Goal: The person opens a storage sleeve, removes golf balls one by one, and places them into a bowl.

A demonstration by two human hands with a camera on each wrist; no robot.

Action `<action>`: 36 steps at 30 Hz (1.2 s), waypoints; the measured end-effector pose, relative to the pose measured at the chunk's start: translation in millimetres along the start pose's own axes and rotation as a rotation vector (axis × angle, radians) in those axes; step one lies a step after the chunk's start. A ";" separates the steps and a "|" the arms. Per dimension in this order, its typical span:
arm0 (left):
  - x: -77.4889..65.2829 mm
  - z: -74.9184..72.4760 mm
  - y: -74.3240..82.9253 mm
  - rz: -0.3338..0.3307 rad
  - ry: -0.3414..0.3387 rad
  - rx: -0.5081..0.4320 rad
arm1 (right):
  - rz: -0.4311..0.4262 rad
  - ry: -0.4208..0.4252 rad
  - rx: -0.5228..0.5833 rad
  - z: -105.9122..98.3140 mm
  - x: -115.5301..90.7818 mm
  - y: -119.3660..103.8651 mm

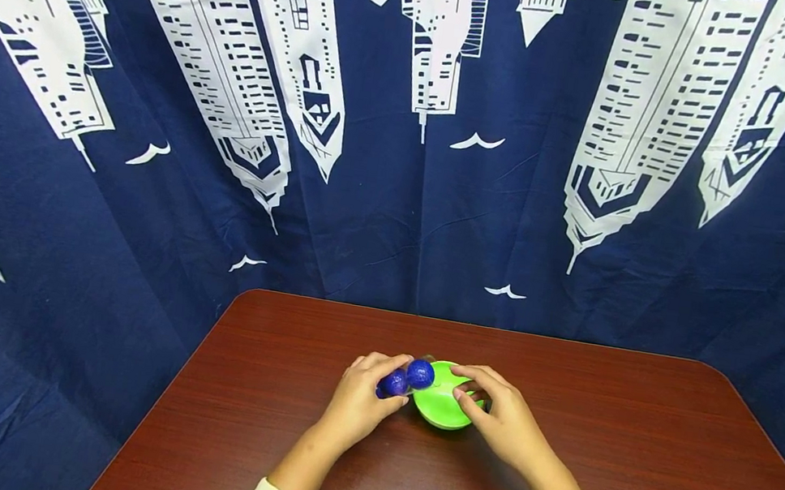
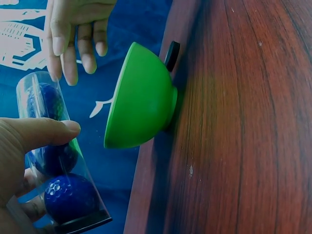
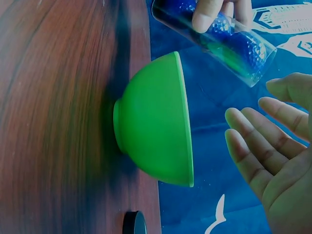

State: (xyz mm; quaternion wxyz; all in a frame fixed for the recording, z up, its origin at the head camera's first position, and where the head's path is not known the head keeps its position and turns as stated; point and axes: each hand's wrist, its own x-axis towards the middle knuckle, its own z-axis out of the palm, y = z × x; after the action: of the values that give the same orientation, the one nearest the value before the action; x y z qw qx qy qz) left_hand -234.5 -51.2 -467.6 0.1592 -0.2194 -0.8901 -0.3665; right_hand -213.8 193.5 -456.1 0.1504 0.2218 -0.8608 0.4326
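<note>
My left hand (image 1: 357,398) grips a clear plastic tube (image 2: 83,151) holding three dimpled blue golf balls (image 2: 71,197). The tube leans toward the green bowl (image 1: 442,408); a black cap (image 2: 84,224) closes its lower end in the left wrist view, and its other end looks uncapped. The bowl stands upright on the table, just right of the tube. Over the bowl's right side hovers my right hand (image 1: 503,418), fingers spread and loosely bent, with nothing in them. In the right wrist view it is apart from both tube and bowl (image 3: 156,122).
A small black disc, like a lid (image 3: 134,223), lies on the brown wooden table (image 1: 631,454) beside the bowl, mostly hidden by my right hand in the head view. Behind the table's far edge hangs a blue cloth (image 1: 423,232) printed with white buildings.
</note>
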 end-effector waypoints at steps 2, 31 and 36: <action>-0.1 0.0 1.6 0.013 0.005 0.018 | 0.012 -0.008 0.022 0.8 0.4 -1.6; 6.5 -3.8 16.8 0.171 0.024 0.350 | 0.196 -0.053 0.418 12.1 1.2 0.3; 8.6 -7.7 19.5 0.215 0.050 0.408 | 0.216 -0.068 0.485 14.6 0.8 1.6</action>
State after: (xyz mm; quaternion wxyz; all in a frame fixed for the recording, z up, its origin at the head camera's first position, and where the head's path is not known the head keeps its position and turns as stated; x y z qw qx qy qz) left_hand -230.9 -42.0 -447.2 0.2604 -0.2669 -0.9130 -0.1654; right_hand -216.3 182.4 -465.3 0.0167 0.1729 -0.7553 0.6320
